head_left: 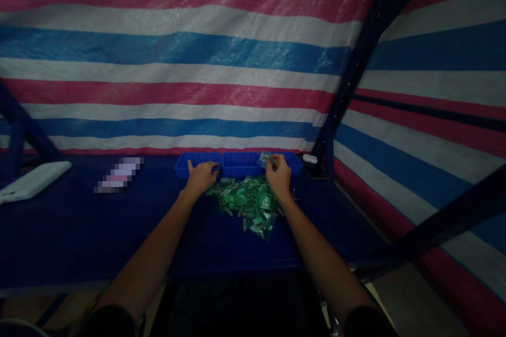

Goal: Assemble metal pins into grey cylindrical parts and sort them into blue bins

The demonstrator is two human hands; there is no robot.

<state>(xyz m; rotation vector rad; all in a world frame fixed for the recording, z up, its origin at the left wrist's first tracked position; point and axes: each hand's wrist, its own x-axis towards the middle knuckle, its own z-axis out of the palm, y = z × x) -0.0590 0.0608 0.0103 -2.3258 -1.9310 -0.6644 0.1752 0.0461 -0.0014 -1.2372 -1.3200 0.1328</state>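
Observation:
My right hand (pixel 279 175) pinches a small clear plastic packet (pixel 264 159) over the border between the middle blue bin (pixel 241 169) and the right blue bin (pixel 294 162). What lies inside the packet is too small to make out. At the left blue bin (pixel 182 166), my left hand (pixel 201 176) rests over the front rim, fingers apart and nothing visible in them. Between my forearms, just in front of the bins, spreads a heap of small green-tinted plastic packets (pixel 247 197); the pieces in them are hard to identify.
On the dark blue table (pixel 98 237), a white flat device (pixel 37 180) and a blurred-out flat item (pixel 119 174) lie to the left. A small white case (pixel 310 159) and a dark phone-like object (pixel 317 172) lie right of the bins. Striped sheeting (pixel 177 52) hangs behind, with a metal post (pixel 343 79) at right.

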